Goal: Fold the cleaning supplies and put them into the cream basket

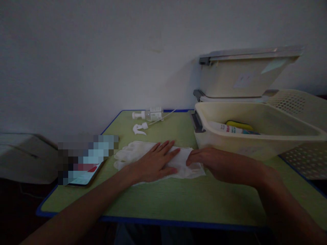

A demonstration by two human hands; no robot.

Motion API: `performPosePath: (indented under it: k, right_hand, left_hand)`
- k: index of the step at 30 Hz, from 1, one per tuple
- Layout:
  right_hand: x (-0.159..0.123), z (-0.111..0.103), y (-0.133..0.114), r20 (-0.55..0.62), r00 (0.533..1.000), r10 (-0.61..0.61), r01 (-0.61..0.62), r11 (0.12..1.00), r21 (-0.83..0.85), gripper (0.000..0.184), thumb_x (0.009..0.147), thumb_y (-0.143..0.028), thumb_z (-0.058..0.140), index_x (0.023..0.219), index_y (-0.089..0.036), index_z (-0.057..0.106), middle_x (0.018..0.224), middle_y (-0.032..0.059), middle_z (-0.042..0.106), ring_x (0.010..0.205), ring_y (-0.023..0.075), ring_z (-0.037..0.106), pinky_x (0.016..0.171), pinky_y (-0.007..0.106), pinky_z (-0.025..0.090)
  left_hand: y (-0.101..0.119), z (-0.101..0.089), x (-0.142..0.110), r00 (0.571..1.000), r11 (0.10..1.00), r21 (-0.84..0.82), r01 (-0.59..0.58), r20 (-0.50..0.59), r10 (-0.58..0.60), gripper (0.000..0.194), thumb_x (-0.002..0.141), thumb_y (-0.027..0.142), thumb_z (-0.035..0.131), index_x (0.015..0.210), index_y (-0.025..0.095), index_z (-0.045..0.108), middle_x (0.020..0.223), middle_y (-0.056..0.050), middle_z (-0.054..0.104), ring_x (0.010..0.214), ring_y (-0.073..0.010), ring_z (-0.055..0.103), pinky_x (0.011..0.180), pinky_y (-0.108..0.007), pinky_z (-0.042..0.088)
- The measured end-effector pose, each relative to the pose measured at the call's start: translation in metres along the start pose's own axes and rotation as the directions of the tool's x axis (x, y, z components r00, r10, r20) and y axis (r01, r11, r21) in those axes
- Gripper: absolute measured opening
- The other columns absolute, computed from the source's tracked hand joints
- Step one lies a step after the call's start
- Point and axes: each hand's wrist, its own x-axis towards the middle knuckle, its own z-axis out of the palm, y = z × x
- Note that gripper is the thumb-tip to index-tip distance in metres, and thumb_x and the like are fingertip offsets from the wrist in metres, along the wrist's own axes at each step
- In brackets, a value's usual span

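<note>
A pair of thin white gloves [136, 148], or one on top of another, lies flat on the green table, fingers toward the left. My left hand [155, 161] rests palm down across the middle of it with fingers spread. At the cuff end on the right, my right hand [208, 160] has its fingers curled and pressed together on the glove's edge; the fingertips are partly hidden. Behind the gloves lie a white spray nozzle [140, 128] with its thin tube and a clear pump bottle [154, 114] on its side.
A cream storage box [255, 144] with its lid [235, 75] raised stands at the right, holding a tube [227, 128] and a yellow sponge [240, 124]. At the left edge lies a phone or tablet [80, 178], partly pixelated. The table [173, 200] has a blue rim; a wall stands behind.
</note>
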Motion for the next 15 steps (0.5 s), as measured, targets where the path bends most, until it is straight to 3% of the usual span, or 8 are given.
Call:
performPosePath:
  k: [3,6,8,11,15]
  right_hand:
    - [-0.006,0.005,0.001,-0.098,0.994,-0.038,0.035,0.999,-0.031,0.051,0.075,0.009,0.034,0.111,-0.019,0.058,0.112,0.0051,0.062,0.104,0.0161,0.055,0.093,0.034,0.042]
    - [-0.012,0.018,0.002,-0.248,0.968,-0.033,-0.005,0.989,-0.149,0.048,0.075,0.008,0.034,0.11,-0.017,0.056,0.116,0.0089,0.06,0.103,0.0186,0.057,0.09,0.037,0.046]
    - [-0.017,0.029,0.003,-0.309,0.95,-0.042,-0.034,0.971,-0.237,0.048,0.073,0.009,0.034,0.109,-0.015,0.055,0.117,0.012,0.058,0.1,0.0208,0.059,0.085,0.039,0.049]
    - [-0.024,0.042,0.004,-0.368,0.929,-0.026,-0.083,0.957,-0.276,0.05,0.07,0.009,0.034,0.109,-0.014,0.053,0.115,0.0128,0.058,0.096,0.0205,0.061,0.08,0.037,0.051]
    - [-0.03,0.051,0.005,-0.453,0.891,-0.015,-0.101,0.968,-0.23,0.041,0.069,0.007,0.037,0.099,-0.013,0.055,0.097,0.0104,0.063,0.082,0.0182,0.062,0.072,0.033,0.053]
  left_hand:
    - [0.006,-0.011,0.012,0.993,0.997,-0.076,-0.012,-0.117,0.003,0.054,0.091,0.042,0.038,0.135,0.012,0.032,0.145,-0.018,0.025,0.135,-0.0262,0.022,0.108,-0.041,0.022]
    - [0.012,-0.024,0.041,0.977,0.963,-0.261,-0.059,-0.215,0.001,0.039,0.084,0.023,0.051,0.12,0.008,0.047,0.125,-0.017,0.051,0.117,-0.0231,0.047,0.099,-0.036,0.036]
    - [0.014,-0.029,0.064,0.985,0.904,-0.426,-0.03,-0.165,-0.045,0.029,0.077,0.013,0.057,0.106,0.009,0.055,0.107,-0.013,0.061,0.098,-0.0206,0.058,0.087,-0.034,0.044]
    - [0.013,-0.029,0.091,1.0,0.775,-0.631,-0.024,-0.024,0.011,0.022,0.066,0.005,0.063,0.087,0.01,0.057,0.085,-0.006,0.062,0.078,-0.0152,0.059,0.074,-0.029,0.048]
    - [0.008,-0.02,0.101,1.0,0.623,-0.782,-0.021,-0.014,0.017,0.028,0.055,0.002,0.068,0.077,0.012,0.054,0.071,0.002,0.055,0.067,-0.0105,0.052,0.066,-0.025,0.044]
